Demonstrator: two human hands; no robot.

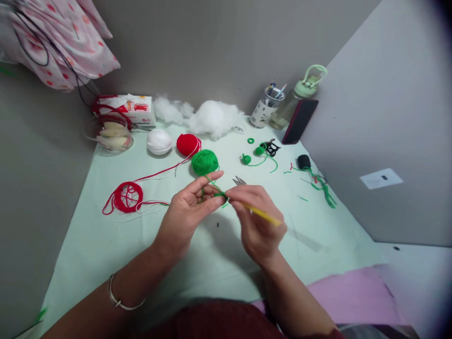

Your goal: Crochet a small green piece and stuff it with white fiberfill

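My left hand (192, 207) pinches a small piece of green crochet work (221, 194) between thumb and fingers, with green yarn running over its raised index finger. In my right hand (259, 219) is a crochet hook with a yellow handle (263, 215), its tip meeting the green work; the tip itself is hidden by the fingers. Just beyond my left fingertips sits a ball of green yarn (205, 162), from which the strand seems to come. Scissor blades (239, 181) stick out from behind my right hand.
Behind lie a red yarn ball (188, 145), a white yarn ball (159, 142) and white stuffing (216, 117). Loose red yarn (129, 197) is coiled at left. At right are small green crocheted pieces (246, 159), a phone (300, 121), a bottle (287, 110) and a pen jar (264, 110).
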